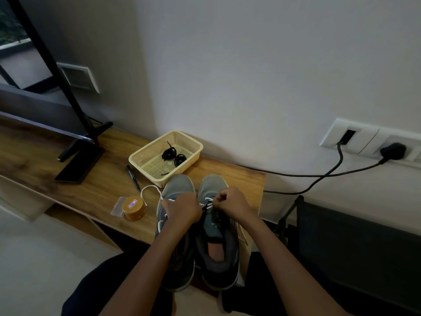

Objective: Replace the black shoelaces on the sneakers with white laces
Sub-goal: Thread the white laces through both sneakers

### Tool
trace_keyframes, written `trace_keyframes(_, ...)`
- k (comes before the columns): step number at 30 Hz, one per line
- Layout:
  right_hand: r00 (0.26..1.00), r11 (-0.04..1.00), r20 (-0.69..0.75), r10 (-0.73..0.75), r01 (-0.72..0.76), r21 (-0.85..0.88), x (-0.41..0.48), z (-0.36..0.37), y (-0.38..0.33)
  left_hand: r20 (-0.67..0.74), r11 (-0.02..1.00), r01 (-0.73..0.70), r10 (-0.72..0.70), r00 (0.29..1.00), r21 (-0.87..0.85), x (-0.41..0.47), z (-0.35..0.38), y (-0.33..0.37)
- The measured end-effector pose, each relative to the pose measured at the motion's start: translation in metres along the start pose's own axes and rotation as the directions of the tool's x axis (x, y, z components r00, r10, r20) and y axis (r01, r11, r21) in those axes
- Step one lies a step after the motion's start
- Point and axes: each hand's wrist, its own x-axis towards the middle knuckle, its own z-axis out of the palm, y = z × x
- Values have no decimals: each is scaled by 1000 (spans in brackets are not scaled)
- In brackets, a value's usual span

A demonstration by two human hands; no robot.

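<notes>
Both sneakers [213, 184] stand side by side on the near right end of the desk [107, 185], toes away from me. My right hand [230, 202] pinches the white lace [208, 199] over the right sneaker's eyelets. My left hand [182, 209] lies over the left sneaker, fingers curled under; I cannot tell what they grip. The black laces [169, 152] are coiled in the basket [141, 159] just beyond the toes. A marker [133, 177] lies to the left.

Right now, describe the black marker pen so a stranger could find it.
On the long wooden shelf sits a cream plastic mesh basket. The black marker pen lies just left of it on bare wood, slim and straight, unlike the round amber jar nearby.
</notes>
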Motion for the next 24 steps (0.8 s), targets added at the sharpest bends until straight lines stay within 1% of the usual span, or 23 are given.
trace_keyframes(4,1000,998,15,-18,19,-55,0,3,1,15,999,-13,13,1000,-38,5,2,-3)
trace_keyframes(7,999,999,26,-32,33,-36,0,5,1,40,998,-7,9,999,-64,7,3,-5)
trace_keyframes(9,999,999,32,-34,34,-12,0,5,1,43,996,-29,33,999,-80,9,3,-7)
trace_keyframes(12,999,999,4,-46,46,-15,-1,7,1,17,997,-8,9,1000,-72,8,3,-6)
trace_keyframes(14,998,998,-17,-60,60,-23,0,9,2,35,996,-4,7,999,-92,10,4,-7)
trace_keyframes(18,997,992,-7,-78,77,-97,0,12,2,53,981,-20,30,998,-190,11,5,-10)
trace_keyframes(21,995,985,6,-98,98,-139,-1,13,2,39,980,-26,35,999,-196,10,5,-10)
trace_keyframes(24,994,983,13,-111,111,-144,-1,12,1,47,976,-30,41,998,-217,9,4,-10)
